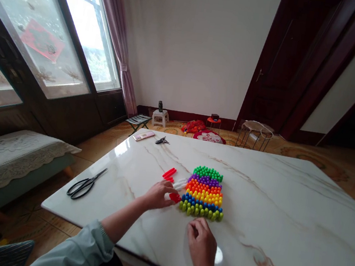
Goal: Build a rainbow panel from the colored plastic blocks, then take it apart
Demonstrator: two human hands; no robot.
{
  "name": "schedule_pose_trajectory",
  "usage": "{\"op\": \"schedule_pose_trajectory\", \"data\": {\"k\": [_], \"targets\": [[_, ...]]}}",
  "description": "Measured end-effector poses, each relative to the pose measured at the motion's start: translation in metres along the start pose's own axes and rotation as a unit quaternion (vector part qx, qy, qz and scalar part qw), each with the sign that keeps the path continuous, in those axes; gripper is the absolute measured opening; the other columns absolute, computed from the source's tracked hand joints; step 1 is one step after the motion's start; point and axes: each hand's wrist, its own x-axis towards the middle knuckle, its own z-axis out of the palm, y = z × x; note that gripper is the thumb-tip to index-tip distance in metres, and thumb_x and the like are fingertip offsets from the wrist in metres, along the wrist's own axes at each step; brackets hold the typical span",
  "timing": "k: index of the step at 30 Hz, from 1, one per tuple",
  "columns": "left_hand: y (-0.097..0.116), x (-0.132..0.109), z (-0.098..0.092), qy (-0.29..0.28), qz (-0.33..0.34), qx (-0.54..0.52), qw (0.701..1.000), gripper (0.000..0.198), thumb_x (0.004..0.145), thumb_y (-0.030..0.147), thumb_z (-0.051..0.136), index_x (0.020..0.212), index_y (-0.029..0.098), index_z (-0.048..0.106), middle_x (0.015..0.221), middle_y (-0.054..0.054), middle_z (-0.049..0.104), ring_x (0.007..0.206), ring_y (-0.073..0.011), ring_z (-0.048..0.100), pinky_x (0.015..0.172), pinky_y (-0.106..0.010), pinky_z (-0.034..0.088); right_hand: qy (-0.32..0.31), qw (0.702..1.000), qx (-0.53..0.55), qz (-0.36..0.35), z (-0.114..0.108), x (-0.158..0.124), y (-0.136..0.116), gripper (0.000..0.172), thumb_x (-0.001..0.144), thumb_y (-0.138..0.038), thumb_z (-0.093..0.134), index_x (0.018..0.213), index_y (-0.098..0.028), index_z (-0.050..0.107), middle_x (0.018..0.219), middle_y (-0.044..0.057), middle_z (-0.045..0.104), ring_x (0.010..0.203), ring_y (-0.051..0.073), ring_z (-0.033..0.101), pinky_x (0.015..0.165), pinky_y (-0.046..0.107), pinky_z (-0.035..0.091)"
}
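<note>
My left hand [157,195] is on the table, thumb and fingertips curved around a small cluster of red plastic pieces [175,198]. Just beyond its fingers lie white pieces [180,183] and several red sticks [169,173]. To the right is a block of glossy beads [204,195] in coloured rows: green at the far side, then purple, orange, yellow, blue and olive green nearest me. My right hand [202,243] rests close to the olive row, fingers curled together; anything inside them is hidden.
Black-handled scissors [82,186] lie at the left of the marble-patterned table [264,195]. A phone [144,135] and a small dark tool, perhaps pliers [162,140], lie near the far edge. Beyond stand a white stool [160,117] and a round stool [256,129].
</note>
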Motion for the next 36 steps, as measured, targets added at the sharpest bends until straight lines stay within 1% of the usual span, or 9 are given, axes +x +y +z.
{"op": "schedule_pose_trajectory", "data": {"k": [3,5,9,13,16,21,26,30,36], "targets": [[0.005,-0.004,0.010,-0.028,-0.029,0.056,0.998,0.047,0.068,0.037,0.072,0.114,0.032,0.065,0.111,-0.006,0.059,0.101,-0.0243,0.055,0.088,-0.036,0.044,0.001,1.000,-0.007,-0.002,0.001,0.000,0.002,0.023,0.089,-0.027,0.044,0.077,-0.021,0.063,0.084,0.003,0.063,0.076,0.015,0.061,0.069,0.024,0.043],[0.007,-0.005,0.016,-0.035,-0.053,0.077,0.995,0.049,0.070,0.039,0.070,0.118,0.033,0.062,0.114,-0.006,0.056,0.104,-0.0249,0.054,0.089,-0.037,0.044,0.003,1.000,-0.012,-0.004,0.001,0.000,0.002,0.023,0.089,-0.027,0.044,0.077,-0.022,0.063,0.085,0.003,0.063,0.075,0.015,0.061,0.068,0.024,0.043],[0.010,-0.006,0.026,-0.024,-0.076,0.102,0.992,0.040,0.077,0.037,0.064,0.115,0.030,0.060,0.111,-0.005,0.056,0.103,-0.0222,0.053,0.088,-0.034,0.043,0.013,1.000,-0.019,-0.013,0.001,0.000,0.004,0.024,0.088,-0.029,0.044,0.076,-0.022,0.063,0.083,0.003,0.063,0.073,0.015,0.061,0.065,0.024,0.043],[0.015,-0.014,0.031,0.022,-0.087,0.132,0.987,0.031,0.083,0.031,0.056,0.113,0.027,0.057,0.111,-0.005,0.054,0.103,-0.0216,0.050,0.089,-0.036,0.040,0.020,0.999,-0.018,-0.023,0.002,0.000,0.008,0.026,0.088,-0.030,0.043,0.075,-0.023,0.064,0.083,0.003,0.064,0.072,0.014,0.062,0.065,0.024,0.044],[0.019,-0.020,0.034,0.049,-0.103,0.135,0.984,0.034,0.083,0.024,0.053,0.117,0.028,0.055,0.112,-0.005,0.052,0.102,-0.0219,0.047,0.089,-0.036,0.039,0.020,0.999,-0.016,-0.029,0.003,0.000,0.009,0.026,0.088,-0.031,0.043,0.076,-0.023,0.064,0.084,0.003,0.064,0.071,0.014,0.062,0.064,0.024,0.044],[0.027,-0.022,0.040,0.059,-0.120,0.142,0.981,0.039,0.078,0.018,0.053,0.115,0.029,0.056,0.113,-0.006,0.049,0.103,-0.0230,0.043,0.089,-0.037,0.039,0.031,0.999,-0.024,-0.031,0.003,0.001,0.009,0.027,0.088,-0.032,0.042,0.075,-0.023,0.064,0.083,0.003,0.065,0.071,0.015,0.063,0.063,0.024,0.045],[0.035,-0.022,0.045,0.081,-0.142,0.160,0.974,0.037,0.079,0.021,0.053,0.115,0.028,0.054,0.113,-0.008,0.048,0.103,-0.0237,0.042,0.086,-0.037,0.041,0.030,0.999,-0.025,-0.031,0.004,0.001,0.010,0.028,0.088,-0.034,0.043,0.075,-0.023,0.065,0.084,0.004,0.065,0.071,0.015,0.063,0.063,0.024,0.045],[0.035,-0.022,0.047,0.090,-0.137,0.157,0.974,0.027,0.085,0.029,0.049,0.110,0.028,0.057,0.106,-0.007,0.050,0.098,-0.0225,0.045,0.081,-0.035,0.043,0.027,0.999,-0.019,-0.026,0.004,0.001,0.011,0.028,0.088,-0.034,0.043,0.076,-0.022,0.065,0.086,0.004,0.066,0.070,0.015,0.063,0.062,0.024,0.045],[0.035,-0.021,0.047,0.095,-0.142,0.151,0.974,0.021,0.083,0.033,0.051,0.103,0.026,0.059,0.100,-0.006,0.051,0.089,-0.0200,0.050,0.077,-0.033,0.045,0.024,0.999,-0.021,-0.032,0.004,0.003,0.010,0.028,0.088,-0.035,0.043,0.076,-0.022,0.065,0.086,0.006,0.066,0.072,0.017,0.063,0.063,0.026,0.044]]}}
